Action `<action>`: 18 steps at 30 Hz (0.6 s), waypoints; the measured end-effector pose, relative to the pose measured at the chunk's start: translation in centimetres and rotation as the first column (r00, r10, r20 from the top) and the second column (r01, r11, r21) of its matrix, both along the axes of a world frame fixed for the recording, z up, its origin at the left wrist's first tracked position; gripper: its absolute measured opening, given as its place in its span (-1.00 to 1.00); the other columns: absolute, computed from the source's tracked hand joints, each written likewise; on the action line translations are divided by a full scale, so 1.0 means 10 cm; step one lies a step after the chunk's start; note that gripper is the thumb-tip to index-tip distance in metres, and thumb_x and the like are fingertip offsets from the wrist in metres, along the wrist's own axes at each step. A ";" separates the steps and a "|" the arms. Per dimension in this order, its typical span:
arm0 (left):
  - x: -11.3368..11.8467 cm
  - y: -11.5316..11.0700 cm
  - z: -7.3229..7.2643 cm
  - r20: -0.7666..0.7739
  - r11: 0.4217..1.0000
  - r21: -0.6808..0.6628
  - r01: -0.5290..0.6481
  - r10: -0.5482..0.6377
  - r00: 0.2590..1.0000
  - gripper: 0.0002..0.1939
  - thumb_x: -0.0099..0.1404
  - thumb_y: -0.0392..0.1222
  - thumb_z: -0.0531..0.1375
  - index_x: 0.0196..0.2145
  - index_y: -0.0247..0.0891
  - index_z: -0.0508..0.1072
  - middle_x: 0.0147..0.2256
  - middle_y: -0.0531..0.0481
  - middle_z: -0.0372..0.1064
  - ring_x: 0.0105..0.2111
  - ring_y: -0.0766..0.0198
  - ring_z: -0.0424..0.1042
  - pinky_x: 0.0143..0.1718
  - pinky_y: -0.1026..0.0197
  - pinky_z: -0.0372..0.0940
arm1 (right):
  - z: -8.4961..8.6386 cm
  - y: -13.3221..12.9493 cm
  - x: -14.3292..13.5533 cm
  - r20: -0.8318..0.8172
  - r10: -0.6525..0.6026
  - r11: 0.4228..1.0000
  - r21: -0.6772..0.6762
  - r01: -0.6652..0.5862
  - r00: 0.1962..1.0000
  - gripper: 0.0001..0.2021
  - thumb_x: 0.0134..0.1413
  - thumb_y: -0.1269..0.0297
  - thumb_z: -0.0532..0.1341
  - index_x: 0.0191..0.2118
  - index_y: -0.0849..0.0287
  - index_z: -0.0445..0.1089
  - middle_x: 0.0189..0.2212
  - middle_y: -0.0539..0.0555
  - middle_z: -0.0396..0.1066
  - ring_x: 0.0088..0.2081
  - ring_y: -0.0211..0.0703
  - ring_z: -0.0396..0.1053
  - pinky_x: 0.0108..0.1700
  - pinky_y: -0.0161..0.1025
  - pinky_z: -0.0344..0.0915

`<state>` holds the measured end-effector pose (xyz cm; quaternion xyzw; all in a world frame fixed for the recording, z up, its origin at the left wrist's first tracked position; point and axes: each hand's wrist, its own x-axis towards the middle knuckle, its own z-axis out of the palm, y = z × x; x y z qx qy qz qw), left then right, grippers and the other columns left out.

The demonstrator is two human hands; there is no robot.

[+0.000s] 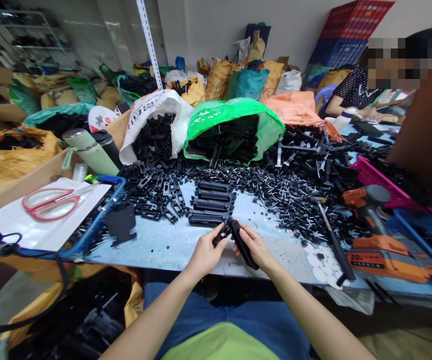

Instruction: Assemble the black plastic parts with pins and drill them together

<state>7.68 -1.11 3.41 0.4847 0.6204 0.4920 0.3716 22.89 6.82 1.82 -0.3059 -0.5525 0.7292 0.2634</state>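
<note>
Near the front edge of the table, my left hand pinches a small black plastic part. My right hand is wrapped round a long black plastic bar, tilted with its lower end toward me. The upper ends of the two pieces meet between my hands; whether they are joined I cannot tell. Just beyond my fingers lies a row of several black bar assemblies, side by side. Behind and right of them spreads a heap of black-headed screws. Black slotted parts are piled on the left.
An orange cordless drill and a long-shafted screwdriver lie on the right. Red-handled scissors rest on white paper at left. A green sack of black parts stands at the back. A co-worker sits far right.
</note>
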 end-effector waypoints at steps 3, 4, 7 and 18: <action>-0.03 0.02 -0.01 0.043 0.998 -0.065 -0.021 0.024 0.999 -0.53 0.26 -0.06 0.05 0.11 -0.21 0.24 -0.17 -0.08 0.40 -0.43 0.31 0.37 -0.35 0.24 0.31 | 0.00 0.04 0.00 0.022 -0.013 1.000 0.007 0.013 1.000 -0.48 0.11 0.01 0.09 0.17 0.04 0.11 -0.34 0.04 0.35 -0.48 -0.28 0.36 -0.48 -0.32 0.34; -0.04 0.03 -0.01 0.070 0.995 -0.093 -0.024 0.030 0.997 -0.53 0.29 -0.04 0.01 0.12 -0.22 0.22 -0.23 -0.07 0.40 -0.48 0.34 0.34 -0.42 0.26 0.30 | 0.00 0.04 0.00 0.028 -0.013 1.000 0.002 0.013 1.000 -0.47 0.11 0.01 0.09 0.17 0.04 0.10 -0.34 0.04 0.35 -0.48 -0.28 0.37 -0.48 -0.31 0.35; -0.06 0.05 -0.03 0.160 0.991 -0.129 0.038 -0.017 0.987 -0.52 0.30 -0.01 -0.03 0.13 -0.23 0.22 -0.32 -0.03 0.32 -0.54 0.40 0.31 -0.56 0.32 0.25 | -0.02 0.05 -0.01 0.041 -0.009 0.999 -0.032 0.010 0.999 -0.46 0.10 -0.01 0.09 0.18 0.02 0.08 -0.38 0.03 0.33 -0.50 -0.27 0.37 -0.51 -0.30 0.35; 0.01 0.04 0.14 -0.307 1.000 0.016 0.027 -0.020 0.952 -0.61 0.30 -0.15 0.02 0.08 -0.17 0.29 -0.28 -0.04 0.24 -0.26 0.27 0.30 -0.17 0.21 0.23 | 0.08 0.21 0.11 0.165 0.141 0.950 0.254 -0.181 0.976 -0.46 0.13 0.06 0.08 0.21 0.05 0.06 -0.29 0.05 0.34 -0.53 -0.35 0.27 -0.46 -0.30 0.34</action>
